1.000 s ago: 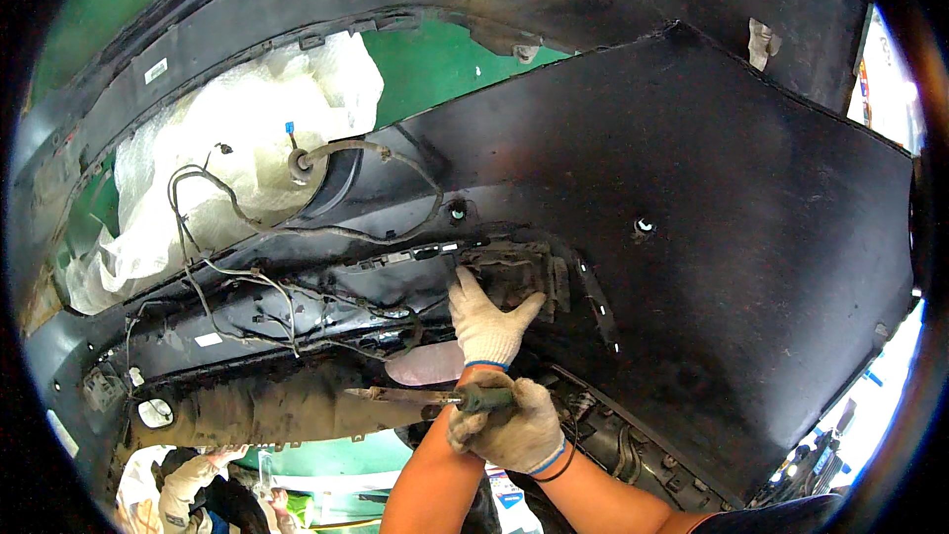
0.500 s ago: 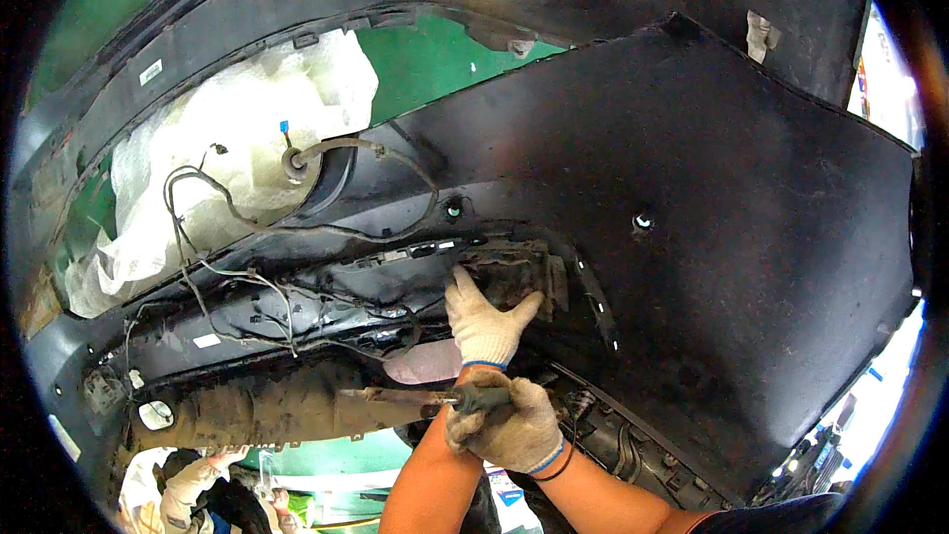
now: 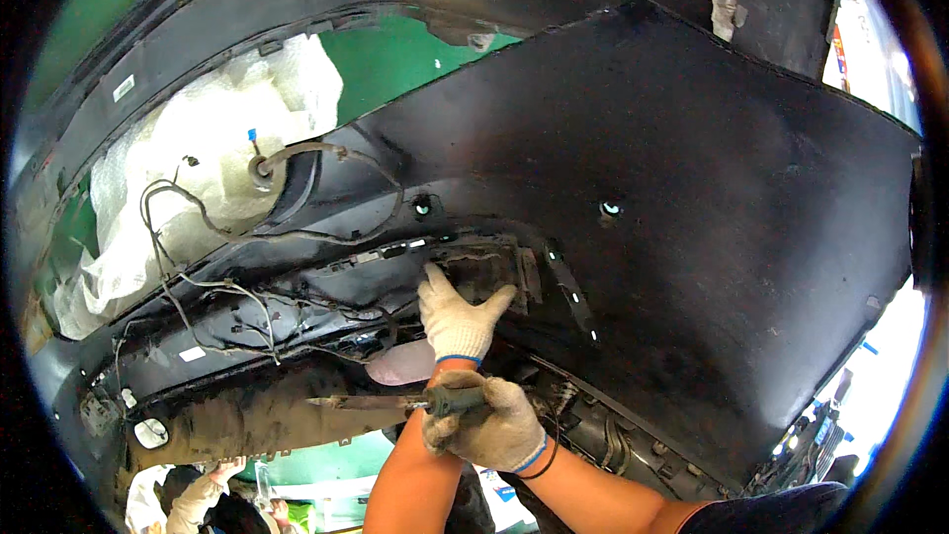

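While left fingers (image 3: 434, 284) spread over black panel (image 3: 712, 208), right fingers (image 3: 439, 433) grasp dark-handled tool (image 3: 395, 401); green floor (image 3: 395, 64) beyond.

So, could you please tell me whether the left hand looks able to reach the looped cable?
Probably yes: the left hand, fingers spread and seemingly empty, is close to the looped cable, with only black panel visible between. The right hand and its tool sit lower, outside that path.

No text can be read; small white rectangular labels (image 3: 191, 354) are seen, too small to be made out, on the glossy black plastic trough (image 3: 388, 282) and dark grey curved plastic strip (image 3: 222, 38).
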{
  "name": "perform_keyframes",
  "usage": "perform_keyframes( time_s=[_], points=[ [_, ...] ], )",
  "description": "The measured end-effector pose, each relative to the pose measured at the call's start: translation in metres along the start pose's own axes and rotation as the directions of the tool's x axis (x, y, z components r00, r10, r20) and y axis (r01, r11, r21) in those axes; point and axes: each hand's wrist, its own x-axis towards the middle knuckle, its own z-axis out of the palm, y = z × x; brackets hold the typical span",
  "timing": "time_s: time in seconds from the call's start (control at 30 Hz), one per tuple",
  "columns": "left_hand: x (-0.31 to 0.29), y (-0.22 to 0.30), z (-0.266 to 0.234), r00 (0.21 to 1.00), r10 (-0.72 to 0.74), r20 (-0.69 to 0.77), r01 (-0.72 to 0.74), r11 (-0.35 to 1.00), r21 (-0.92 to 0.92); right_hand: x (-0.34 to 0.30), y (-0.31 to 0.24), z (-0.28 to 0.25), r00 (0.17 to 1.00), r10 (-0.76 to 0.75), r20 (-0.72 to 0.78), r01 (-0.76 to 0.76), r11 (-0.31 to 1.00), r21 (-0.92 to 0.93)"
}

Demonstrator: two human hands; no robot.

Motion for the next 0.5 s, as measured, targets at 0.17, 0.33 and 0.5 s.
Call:
perform_keyframes(
  time_s=[0.17, 0.33, 0.5],
  points=[
    [0.003, 0.002, -0.004, 0.999, 0.033, -0.009, -0.032, 0.995, 0.089, -0.001, 0.001, 0.002, 1.000, -0.023, 0.013, 0.021, 0.991, 0.135],
    [0.004, -0.001, -0.002, 0.999, 0.032, -0.023, -0.029, 0.992, 0.121, 0.001, 0.002, 0.007, 0.999, -0.040, 0.015, 0.039, 0.995, 0.094],
    [0.005, -0.002, -0.003, 0.997, 0.065, -0.044, -0.056, 0.982, 0.181, 0.004, 0.002, 0.027, 0.996, -0.075, 0.044, 0.073, 0.997, 0.037]
  ],
)
